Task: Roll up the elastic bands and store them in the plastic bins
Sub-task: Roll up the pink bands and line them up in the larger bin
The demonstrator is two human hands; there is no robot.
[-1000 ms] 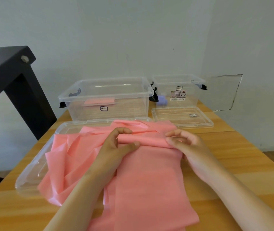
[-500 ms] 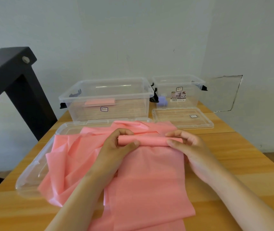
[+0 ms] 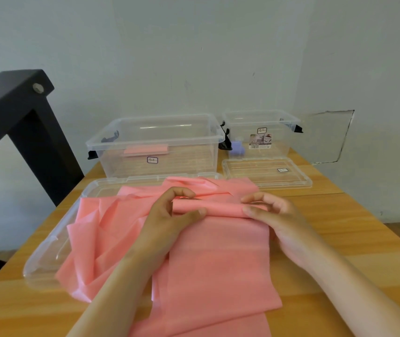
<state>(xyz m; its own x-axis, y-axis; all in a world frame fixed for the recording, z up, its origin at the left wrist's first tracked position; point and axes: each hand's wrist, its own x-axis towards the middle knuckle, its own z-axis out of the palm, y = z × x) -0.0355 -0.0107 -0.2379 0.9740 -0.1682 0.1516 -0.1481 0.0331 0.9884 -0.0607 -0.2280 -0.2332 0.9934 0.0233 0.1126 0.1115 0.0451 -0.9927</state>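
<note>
A wide, thin pink elastic band (image 3: 218,259) is laid flat along a light wooden table (image 3: 354,234). Its far end is wound into a short, smooth tube, which is grasped at both ends. The left hand (image 3: 169,215) is curled round the tube's left end, thumb on the near side and fingers arched over it, and the right end is pinched between the thumb and fingers of the right hand (image 3: 274,215). The sheet looks matte and supple, and a loose, creased heap of pink material (image 3: 92,239) is spread to the left over a flat, clear plastic lid (image 3: 38,263). Behind the tube a large clear rectangular plastic bin (image 3: 182,164) with black latches is placed, and a rolled pink band (image 3: 145,150) is seen inside it. To its right a smaller clear bin (image 3: 279,139) holding a lilac item (image 3: 236,148) is set, with a small clear lid (image 3: 267,173) in front. A black metal frame (image 3: 24,117) is seen at the left.
</note>
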